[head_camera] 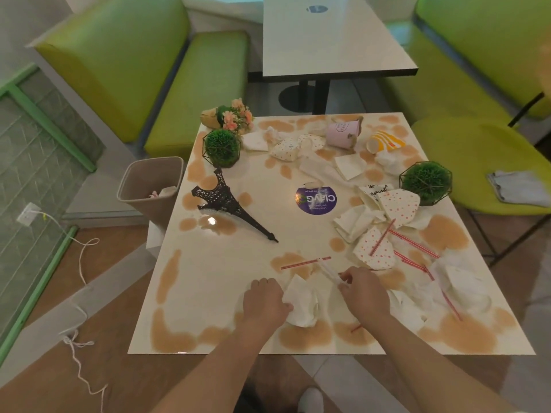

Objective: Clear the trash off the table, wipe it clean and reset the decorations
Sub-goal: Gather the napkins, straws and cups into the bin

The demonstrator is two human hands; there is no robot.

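My left hand (264,305) grips a crumpled white napkin (302,304) near the front edge of the stained table (214,281). My right hand (362,293) pinches a white straw wrapper (326,271) just beside it. Red striped straws (305,262) lie ahead and to the right, among crushed polka-dot paper cups (374,253) and more napkins (356,222). A black Eiffel Tower model (229,205) lies tipped over on the left. Two green ball plants (222,148) (426,182), a flower bouquet (234,116) and a tipped pink pot (344,133) sit toward the back.
A beige trash bin (149,186) with some trash inside stands on the floor left of the table. Green benches (196,93) and a green chair (477,150) surround it. A second table (334,40) stands behind. A folded grey cloth (518,189) lies on the chair.
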